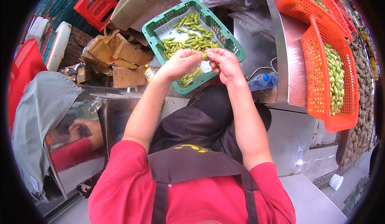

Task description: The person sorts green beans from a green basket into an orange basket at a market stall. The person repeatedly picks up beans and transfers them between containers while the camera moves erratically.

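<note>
Over the near part of a green plastic basket (149, 37), my left hand (187, 61) and my right hand (223, 62) meet fingertip to fingertip. A green bean pod (204, 56) is pinched between them, its ends partly hidden by the fingers. My right hand's other fingers are curled, and what they may hold is mostly hidden. Many edamame-like pods (195, 39) lie heaped on a pale liner (164, 30) inside the basket. The basket sits tilted in front of my knees.
An orange basket (318, 82) of shelled green beans (336, 79) stands on the metal counter at the right, beside another orange basket (296, 9) with pods. Torn cardboard (117, 51), a faucet (73, 71) and a yellow-labelled bottle (149, 73) are at left; a plastic bottle (262, 81) lies right.
</note>
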Demonstrator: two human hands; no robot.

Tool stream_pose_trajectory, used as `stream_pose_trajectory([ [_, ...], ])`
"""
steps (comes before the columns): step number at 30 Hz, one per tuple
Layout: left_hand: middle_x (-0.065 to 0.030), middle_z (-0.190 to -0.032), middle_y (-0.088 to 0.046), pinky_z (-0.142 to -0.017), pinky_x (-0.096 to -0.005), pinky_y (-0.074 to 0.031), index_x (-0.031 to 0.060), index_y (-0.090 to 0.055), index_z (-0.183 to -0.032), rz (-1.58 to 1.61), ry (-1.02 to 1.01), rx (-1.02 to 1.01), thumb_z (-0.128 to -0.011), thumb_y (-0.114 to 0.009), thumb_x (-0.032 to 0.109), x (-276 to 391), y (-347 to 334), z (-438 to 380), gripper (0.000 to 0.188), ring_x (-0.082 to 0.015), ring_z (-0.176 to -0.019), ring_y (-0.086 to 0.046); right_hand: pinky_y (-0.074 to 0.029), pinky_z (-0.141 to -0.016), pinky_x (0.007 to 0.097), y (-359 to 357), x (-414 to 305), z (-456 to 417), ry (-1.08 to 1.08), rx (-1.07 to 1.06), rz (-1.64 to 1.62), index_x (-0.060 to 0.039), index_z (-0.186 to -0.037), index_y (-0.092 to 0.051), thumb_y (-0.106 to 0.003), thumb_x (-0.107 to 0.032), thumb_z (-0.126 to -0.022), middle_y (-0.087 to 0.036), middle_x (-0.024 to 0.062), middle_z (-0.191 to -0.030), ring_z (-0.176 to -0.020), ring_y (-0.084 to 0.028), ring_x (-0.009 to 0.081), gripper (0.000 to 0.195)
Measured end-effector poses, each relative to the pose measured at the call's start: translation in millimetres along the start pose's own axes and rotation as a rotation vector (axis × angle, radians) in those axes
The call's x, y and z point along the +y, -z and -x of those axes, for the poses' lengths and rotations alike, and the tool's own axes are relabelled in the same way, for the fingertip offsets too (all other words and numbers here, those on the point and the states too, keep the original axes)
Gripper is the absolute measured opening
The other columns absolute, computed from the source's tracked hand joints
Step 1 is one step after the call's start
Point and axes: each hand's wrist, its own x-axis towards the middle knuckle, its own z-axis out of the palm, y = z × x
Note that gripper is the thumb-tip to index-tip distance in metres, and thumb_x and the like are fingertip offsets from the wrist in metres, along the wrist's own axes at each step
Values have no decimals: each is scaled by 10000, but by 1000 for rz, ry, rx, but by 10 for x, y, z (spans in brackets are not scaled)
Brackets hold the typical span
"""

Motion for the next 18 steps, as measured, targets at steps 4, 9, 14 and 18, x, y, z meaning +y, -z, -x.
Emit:
stream_pose_trajectory([
  [4,81,-641,-482,-458,-181,-301,31,-598,-914,-188,5,7,-904,-526,193,11,-29,40,177,-3,-527,-394,-306,-422,160,-7,21,0,-27,-4,31,-39,-897,-635,-640,-108,-832,-587,-15,-668,-496,-462,30,95],
  [9,51,-626,-494,-462,-176,-317,40,-572,-892,-321,-10,48,-914,-523,183,-40,-73,33,153,-22,-523,-418,-306,-416,158,-27,53,1,-55,-6,-14,-31,-880,-629,-611,-87,-846,-578,-13,-658,-497,-475,31,68],
  [14,43,-590,-465,-436,-196,-292,43,-551,-858,-222,-30,117,-913,-469,149,-171,-160,-6,144,-34,-491,-392,-320,-416,161,-28,76,-30,-49,-14,-1,-27,-870,-617,-589,-86,-863,-584,-1,-668,-504,-494,38,66],
  [18,41,-590,-451,-420,-206,-263,49,-544,-861,205,11,68,-908,-446,135,-179,-148,40,139,-46,-485,-379,-330,-448,173,15,90,-80,-57,-165,-109,-15,-918,-609,-606,-129,-873,-574,8,-685,-511,-470,56,122],
])
